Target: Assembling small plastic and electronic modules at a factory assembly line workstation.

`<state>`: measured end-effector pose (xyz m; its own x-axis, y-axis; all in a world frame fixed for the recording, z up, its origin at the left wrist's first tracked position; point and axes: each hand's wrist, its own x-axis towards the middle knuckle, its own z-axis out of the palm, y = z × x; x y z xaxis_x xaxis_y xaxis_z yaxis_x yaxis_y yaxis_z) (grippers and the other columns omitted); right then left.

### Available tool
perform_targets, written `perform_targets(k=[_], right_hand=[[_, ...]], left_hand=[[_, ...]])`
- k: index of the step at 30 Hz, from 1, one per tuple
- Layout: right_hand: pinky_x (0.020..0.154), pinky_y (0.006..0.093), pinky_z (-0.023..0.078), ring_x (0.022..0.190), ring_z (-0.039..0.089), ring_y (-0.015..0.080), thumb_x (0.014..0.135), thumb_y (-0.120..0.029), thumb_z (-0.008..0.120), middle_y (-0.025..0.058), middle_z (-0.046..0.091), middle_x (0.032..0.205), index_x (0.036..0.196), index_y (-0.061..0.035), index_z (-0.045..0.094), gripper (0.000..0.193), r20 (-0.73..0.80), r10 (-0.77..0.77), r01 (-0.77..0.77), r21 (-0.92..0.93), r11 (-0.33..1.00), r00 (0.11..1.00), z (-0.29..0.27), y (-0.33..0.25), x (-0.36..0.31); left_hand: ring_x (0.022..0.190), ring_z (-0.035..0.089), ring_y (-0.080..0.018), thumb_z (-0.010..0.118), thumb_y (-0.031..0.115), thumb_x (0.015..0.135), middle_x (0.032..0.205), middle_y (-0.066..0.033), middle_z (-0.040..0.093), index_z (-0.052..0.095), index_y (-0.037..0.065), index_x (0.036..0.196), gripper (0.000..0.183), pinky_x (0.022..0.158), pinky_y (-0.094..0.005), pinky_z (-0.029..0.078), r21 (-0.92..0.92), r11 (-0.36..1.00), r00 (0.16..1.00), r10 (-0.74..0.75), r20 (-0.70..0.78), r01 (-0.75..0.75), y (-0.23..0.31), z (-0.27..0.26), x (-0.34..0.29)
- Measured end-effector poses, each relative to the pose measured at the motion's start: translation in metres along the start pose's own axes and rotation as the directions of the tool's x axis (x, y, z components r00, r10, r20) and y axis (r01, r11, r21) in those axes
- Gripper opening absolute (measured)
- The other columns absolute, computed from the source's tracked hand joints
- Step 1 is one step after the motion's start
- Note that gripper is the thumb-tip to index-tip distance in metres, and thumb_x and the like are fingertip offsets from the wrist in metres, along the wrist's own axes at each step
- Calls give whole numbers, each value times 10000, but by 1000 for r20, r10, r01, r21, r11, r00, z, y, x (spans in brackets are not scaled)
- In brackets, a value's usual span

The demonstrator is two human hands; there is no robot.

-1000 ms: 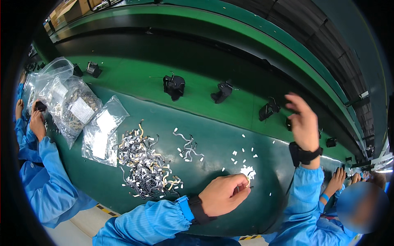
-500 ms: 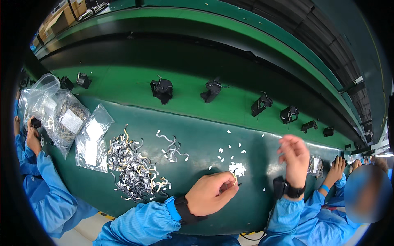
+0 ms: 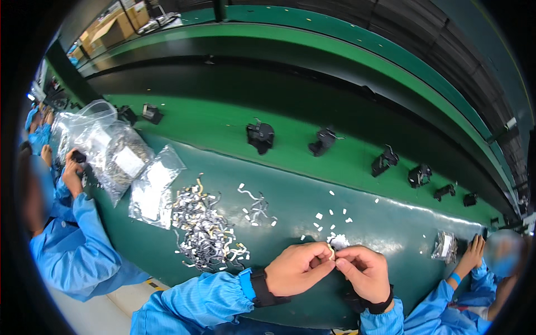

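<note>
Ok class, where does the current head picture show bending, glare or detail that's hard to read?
Head view: the green conveyor belt bows in a curve; glare streaks the far edge of the worktable at right; the pale wire in the left hand is too small to make out its ends.

A green table (image 3: 296, 204) borders a brighter green strip (image 3: 201, 125).
</note>
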<state>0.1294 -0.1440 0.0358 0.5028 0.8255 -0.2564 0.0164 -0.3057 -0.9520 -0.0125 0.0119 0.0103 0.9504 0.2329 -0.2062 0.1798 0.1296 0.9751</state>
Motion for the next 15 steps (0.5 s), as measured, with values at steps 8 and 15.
perform_targets(k=[8, 15], right_hand=[[632, 201, 497, 752, 639, 50, 920, -27, 728, 51, 739, 882, 1021, 10, 708, 109, -14, 1, 1, 83, 997, 1000, 2, 2, -5], [598, 207, 500, 723, 628, 48, 919, -47, 738, 50, 732, 861, 1037, 15, 700, 139, -33, 16, -12, 120, 993, 999, 2, 4, -5]], left_hand=[[759, 665, -111, 614, 151, 1006, 894, -35, 647, 573, 29, 1032, 131, 635, -265, 531, -66, 998, 1000, -13, 11, 14, 3, 0, 0], [750, 686, -130, 618, 160, 1000, 886, -47, 654, 572, 27, 1023, 143, 625, -269, 531, -29, 1000, 1000, 11, 18, -11, 5, 0, 1]])
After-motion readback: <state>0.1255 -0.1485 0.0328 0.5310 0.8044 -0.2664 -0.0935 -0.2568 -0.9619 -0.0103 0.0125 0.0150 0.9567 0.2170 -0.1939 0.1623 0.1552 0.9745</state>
